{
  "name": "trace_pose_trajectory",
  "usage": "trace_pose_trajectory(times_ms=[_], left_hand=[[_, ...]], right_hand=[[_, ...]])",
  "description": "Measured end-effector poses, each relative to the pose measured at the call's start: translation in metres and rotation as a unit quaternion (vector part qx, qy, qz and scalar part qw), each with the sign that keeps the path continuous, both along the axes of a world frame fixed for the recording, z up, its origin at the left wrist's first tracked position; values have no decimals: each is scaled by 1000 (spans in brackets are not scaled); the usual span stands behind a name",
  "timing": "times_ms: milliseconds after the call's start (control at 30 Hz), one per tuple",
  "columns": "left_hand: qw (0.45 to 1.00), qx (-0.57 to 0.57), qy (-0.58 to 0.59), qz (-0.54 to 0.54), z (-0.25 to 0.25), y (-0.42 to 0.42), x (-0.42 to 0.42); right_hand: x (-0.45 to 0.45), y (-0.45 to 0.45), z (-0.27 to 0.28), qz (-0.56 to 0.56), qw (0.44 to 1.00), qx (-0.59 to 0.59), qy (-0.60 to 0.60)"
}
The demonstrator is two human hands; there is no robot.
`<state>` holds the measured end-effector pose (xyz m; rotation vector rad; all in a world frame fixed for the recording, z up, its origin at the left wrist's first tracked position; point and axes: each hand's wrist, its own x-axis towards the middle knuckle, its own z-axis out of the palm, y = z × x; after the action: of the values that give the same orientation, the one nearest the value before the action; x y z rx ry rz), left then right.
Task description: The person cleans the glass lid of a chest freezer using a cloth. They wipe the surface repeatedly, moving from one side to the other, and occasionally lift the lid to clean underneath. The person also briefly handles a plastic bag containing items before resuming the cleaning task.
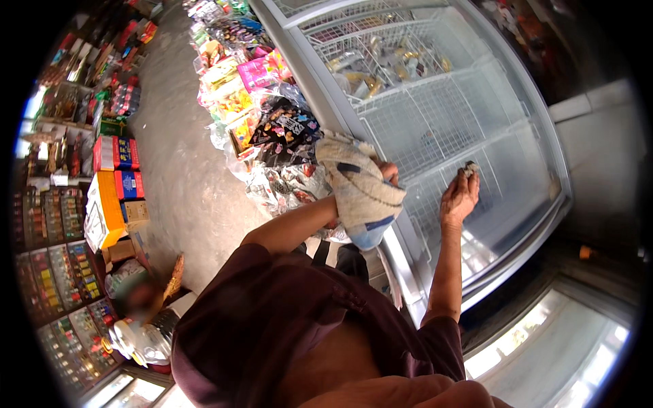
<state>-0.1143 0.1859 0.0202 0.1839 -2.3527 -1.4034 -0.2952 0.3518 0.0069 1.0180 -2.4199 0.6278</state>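
My right hand is on the glass top of a chest freezer, with a small crumpled greyish rag pinched at its fingertips. A beige cloth with blue patches drapes over my left wrist and covers most of that hand. Only a few curled fingers of my left hand show beside the cloth, near the freezer's metal edge. What those fingers grip is hidden. Through the glass, white wire baskets are visible, and wrapped goods lie in the far one.
Bagged snacks are piled along the freezer's left side. Beyond them runs a concrete floor. Stacked cartons and shelves of small goods line the far left. A clear plastic jar stands at lower left.
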Motion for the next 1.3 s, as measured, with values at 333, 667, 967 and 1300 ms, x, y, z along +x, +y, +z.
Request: trace_pose_trajectory(times_ms=[333, 667, 967, 1300], left_hand=[[983, -119, 78, 116, 12, 2, -1], [998, -30, 12, -58, -2, -13, 23], [918, 2, 255, 305, 112, -114, 334], [818, 226, 16, 528, 71, -207, 554]], right_hand=[[-34, -192, -8, 149, 988, 27, 11], [30, -110, -22, 218, 945, -43, -242], [113, 42, -28, 83, 993, 52, -72], [83, 43, -59, -107, 981, 159, -27]])
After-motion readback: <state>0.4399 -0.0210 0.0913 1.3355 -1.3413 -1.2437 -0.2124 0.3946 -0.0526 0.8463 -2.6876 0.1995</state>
